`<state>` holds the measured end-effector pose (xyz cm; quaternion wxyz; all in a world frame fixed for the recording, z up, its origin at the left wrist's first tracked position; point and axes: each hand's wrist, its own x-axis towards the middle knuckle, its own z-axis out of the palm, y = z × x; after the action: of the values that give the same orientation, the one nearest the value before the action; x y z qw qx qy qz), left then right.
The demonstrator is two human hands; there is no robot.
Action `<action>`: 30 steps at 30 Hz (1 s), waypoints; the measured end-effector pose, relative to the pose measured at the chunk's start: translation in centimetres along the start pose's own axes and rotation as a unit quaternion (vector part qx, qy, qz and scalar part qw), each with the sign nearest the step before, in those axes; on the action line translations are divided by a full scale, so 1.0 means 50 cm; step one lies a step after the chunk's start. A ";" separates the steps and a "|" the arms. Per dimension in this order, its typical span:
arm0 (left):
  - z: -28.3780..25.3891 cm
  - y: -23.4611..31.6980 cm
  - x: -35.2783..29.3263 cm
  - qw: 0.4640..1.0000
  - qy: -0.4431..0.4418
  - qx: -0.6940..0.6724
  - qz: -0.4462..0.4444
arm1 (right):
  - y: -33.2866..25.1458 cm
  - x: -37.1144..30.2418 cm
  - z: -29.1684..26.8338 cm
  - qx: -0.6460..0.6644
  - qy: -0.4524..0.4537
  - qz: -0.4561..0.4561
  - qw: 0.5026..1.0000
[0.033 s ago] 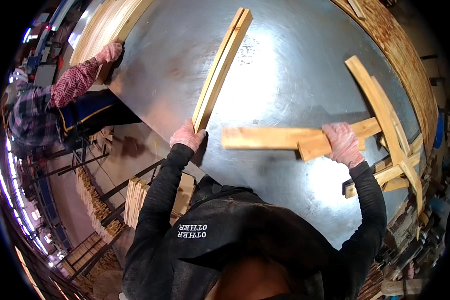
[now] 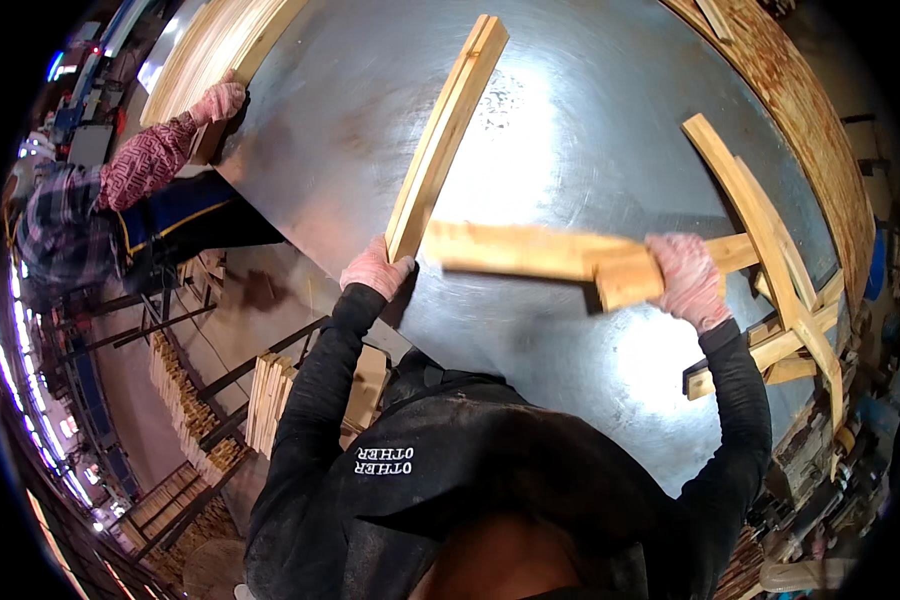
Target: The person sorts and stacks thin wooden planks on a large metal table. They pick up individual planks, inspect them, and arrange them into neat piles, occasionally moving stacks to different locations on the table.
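My left hand, in a pink-and-white glove, is closed round the near end of two pale wooden strips. They lie side by side on the metal tabletop, pointing away from me. In the same kind of glove, my right hand grips a wooden board, which reaches left until its blurred end comes close to the strips. A shorter wooden piece sits against the board by my fingers; whether I hold it too, I cannot tell. Past my right hand, the wood runs toward a crossed pile of boards.
A co-worker's gloved hand rests on a stack of long strips at the far left. A rough wooden panel borders the table's right side. Bundled strips stand below the near left edge.
The board in my right hand has swung, its left end moving away from me and slightly left, close to the strips. My left hand stays where it was.
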<state>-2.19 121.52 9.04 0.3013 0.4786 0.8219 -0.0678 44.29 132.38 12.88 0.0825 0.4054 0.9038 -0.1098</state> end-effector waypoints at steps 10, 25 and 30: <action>-0.024 -0.056 0.015 0.883 -0.151 -0.439 0.062 | -0.143 0.241 -0.251 0.612 0.070 0.178 0.767; 0.066 0.049 0.061 0.982 0.014 -0.175 0.073 | -0.275 0.472 0.126 0.374 -0.041 0.334 0.864; 0.024 -0.012 -0.070 0.966 -0.047 -0.225 0.120 | -0.202 0.468 0.047 0.416 0.047 0.398 0.816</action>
<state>-0.90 118.11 9.94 0.4451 0.4901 0.7375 0.1333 21.44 141.95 6.37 -0.1001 0.7304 0.5342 -0.4138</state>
